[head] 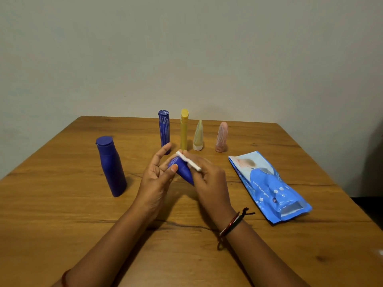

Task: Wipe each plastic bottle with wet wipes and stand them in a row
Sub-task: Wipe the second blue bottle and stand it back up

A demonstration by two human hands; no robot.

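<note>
The blue plastic bottle with the flip cap (110, 165), tallest and widest of the lot, stands upright on the wooden surface (62, 214) toward its left edge, apart from the others and to the left of the hands; it looks to be the one not yet placed. Along the far edge a row of four stands upright: a dark blue patterned plastic tube (164, 129), a yellow plastic bottle (183, 129) just beside it, a pale cone-shaped tube (198, 135) and a pink tube (221, 136). A light blue pack of wet wipes (269, 185) lies flat near the right edge.

Between the hands, lifted off the middle of the surface, is a small blue plastic tube (182, 168). Its long axis runs slanted, from its far-left end down toward its near-right end. The left hand (155, 179) steadies the tube, thumb pressed to its side and the other fingers spread loosely. The right hand (209, 179) pinches a folded white wet wipe (188, 161) against the tube's upper side.

Judging from this, wiping is under way, and the tube must then swing upright. The row's open left end lies straight ahead of the left hand, which is nearer to it.
</note>
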